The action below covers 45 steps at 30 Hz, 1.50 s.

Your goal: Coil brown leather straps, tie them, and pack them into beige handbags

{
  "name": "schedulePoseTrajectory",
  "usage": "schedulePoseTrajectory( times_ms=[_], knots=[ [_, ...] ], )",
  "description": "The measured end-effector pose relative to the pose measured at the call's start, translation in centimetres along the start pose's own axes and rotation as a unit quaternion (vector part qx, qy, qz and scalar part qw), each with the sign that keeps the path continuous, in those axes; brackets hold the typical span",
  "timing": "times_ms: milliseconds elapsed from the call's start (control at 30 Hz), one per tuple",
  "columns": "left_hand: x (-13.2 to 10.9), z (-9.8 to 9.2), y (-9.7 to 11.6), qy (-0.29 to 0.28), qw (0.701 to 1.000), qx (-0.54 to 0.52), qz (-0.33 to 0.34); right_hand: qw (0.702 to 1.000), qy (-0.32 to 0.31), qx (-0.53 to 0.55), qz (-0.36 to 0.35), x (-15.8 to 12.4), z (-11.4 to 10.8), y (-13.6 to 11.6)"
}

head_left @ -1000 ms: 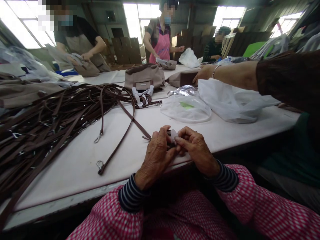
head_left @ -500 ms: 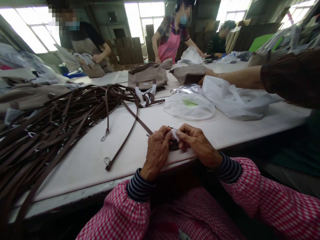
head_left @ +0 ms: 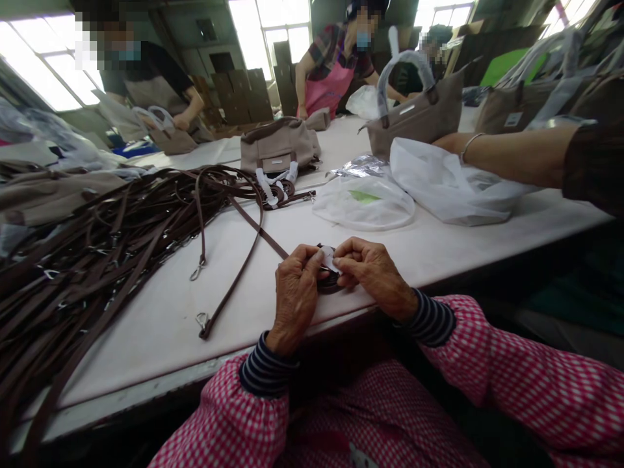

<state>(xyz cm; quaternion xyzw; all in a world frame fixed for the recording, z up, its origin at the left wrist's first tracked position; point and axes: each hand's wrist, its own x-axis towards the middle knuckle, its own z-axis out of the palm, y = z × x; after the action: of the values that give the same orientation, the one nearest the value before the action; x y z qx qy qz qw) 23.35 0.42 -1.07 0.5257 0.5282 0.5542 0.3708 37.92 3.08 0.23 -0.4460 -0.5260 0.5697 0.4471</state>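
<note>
At the table's near edge my left hand [head_left: 295, 292] and my right hand [head_left: 373, 270] meet around a coiled brown strap [head_left: 330, 281]. The fingers of both hands are closed on it. A small white piece of paper or tape [head_left: 328, 257] is pinched between my fingertips on top of the coil. One loose brown strap [head_left: 244, 260] with metal clips runs from the coil towards the left.
A big heap of brown straps [head_left: 88, 247] covers the left of the white table [head_left: 160, 325]. Clear plastic bags [head_left: 365, 201] lie ahead. A taupe handbag [head_left: 279, 146] sits beyond. To the right, another person's arm [head_left: 511, 153] holds up a handbag [head_left: 416, 117]. Other people work across the table.
My hands stay together on the coil, shifting slightly. The person on the right has lifted a handbag upright off the table. The view has swung a little.
</note>
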Motion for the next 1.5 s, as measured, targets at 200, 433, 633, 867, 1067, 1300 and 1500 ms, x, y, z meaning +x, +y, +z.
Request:
schedulePoseTrajectory(
  times_ms=[200, 433, 633, 867, 1067, 1300, 1500],
  knots=[
    [-0.1, 0.1, 0.1, 0.001, 1.0, -0.005, 0.006, 1.0, 0.01, 0.021, -0.001, 0.0, 0.0, 0.0],
    [-0.3, 0.0, 0.6, 0.001, 1.0, -0.004, 0.01, 1.0, 0.001, 0.027, -0.005, -0.1, -0.1, 0.2],
    [-0.1, -0.5, 0.6, -0.031, 0.999, -0.031, -0.004, 0.999, -0.03, 0.036, -0.016, 0.2, -0.5, 0.3],
    [0.9, -0.6, 0.5, -0.054, 0.998, -0.016, -0.018, 0.998, -0.055, 0.017, -0.025, 0.3, -0.9, 0.3],
    [1.1, -0.8, 0.8, -0.081, 0.997, 0.004, -0.016, 0.999, -0.046, 0.003, -0.028, 0.2, -0.8, 0.1],
    [1.3, -0.5, 0.9, -0.069, 0.993, 0.092, 0.017, 0.996, -0.075, 0.024, -0.048, 0.3, -1.2, 0.2],
    [1.5, -0.1, 1.3, -0.046, 0.992, 0.121, 0.011, 0.991, -0.13, 0.005, -0.036, 0.0, -1.9, 0.3]
  ],
)
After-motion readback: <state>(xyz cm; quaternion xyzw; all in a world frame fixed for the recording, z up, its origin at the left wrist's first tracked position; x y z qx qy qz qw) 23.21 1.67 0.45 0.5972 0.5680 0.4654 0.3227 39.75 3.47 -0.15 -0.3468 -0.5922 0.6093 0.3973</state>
